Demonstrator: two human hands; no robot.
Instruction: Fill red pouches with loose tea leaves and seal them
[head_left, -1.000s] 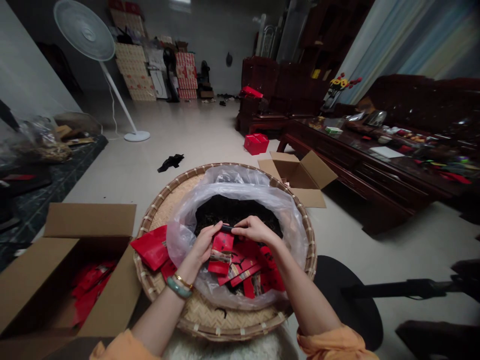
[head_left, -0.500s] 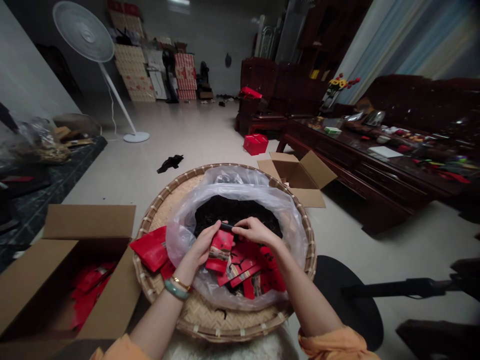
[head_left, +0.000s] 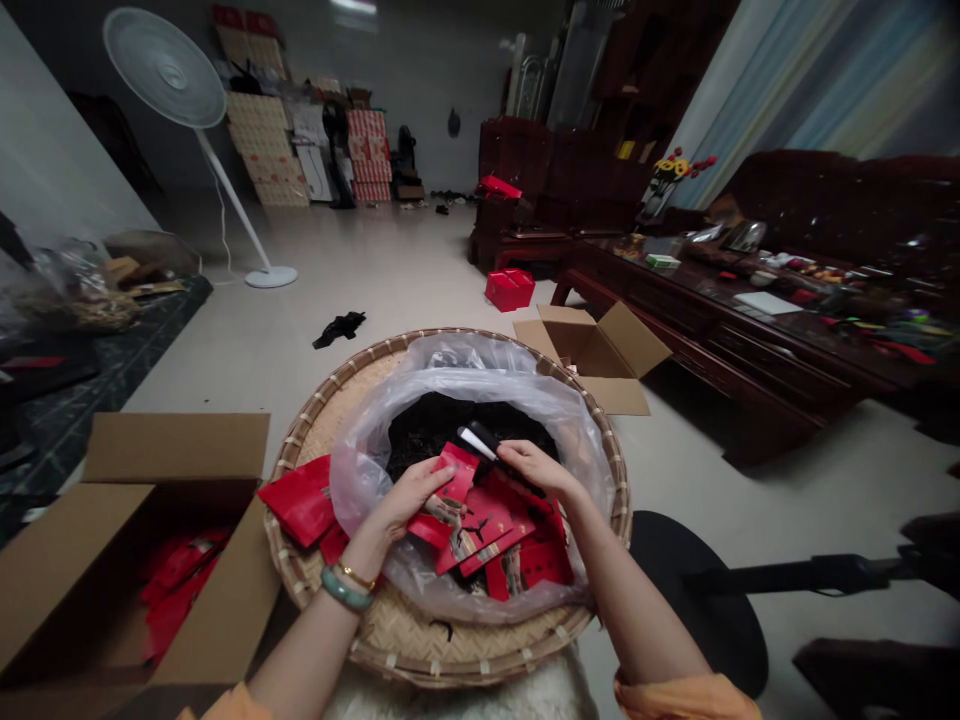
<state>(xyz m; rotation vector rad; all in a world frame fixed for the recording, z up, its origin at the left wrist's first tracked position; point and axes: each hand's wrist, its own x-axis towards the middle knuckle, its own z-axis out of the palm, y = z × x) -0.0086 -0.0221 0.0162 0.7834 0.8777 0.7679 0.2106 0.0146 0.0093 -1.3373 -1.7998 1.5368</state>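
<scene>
My left hand (head_left: 420,492) grips a red printed packet (head_left: 456,480), fingers closed round its side. In my right hand (head_left: 529,465) is a slim black-and-white clip (head_left: 480,440), its white and black arms spread apart just beyond the packet's top edge. Both hands are over an open clear plastic bag (head_left: 352,480). Dark dried stuff (head_left: 420,425) fills the bag's far part; its exact kind I cannot tell. Several more red packets (head_left: 525,555) lie in the near part, below my hands.
The bag sits on a round woven bamboo tray (head_left: 405,640). Red packets (head_left: 300,500) lie at its left. An open carton (head_left: 225,600) with red packets stands left, another carton (head_left: 600,350) beyond the tray. A black round base (head_left: 697,600) stands right, a white fan (head_left: 259,240) further off.
The black clip lay across the packet's top edge between both hands. Now it is off the packet and spread open in my right hand, which has moved right; the packet has tilted.
</scene>
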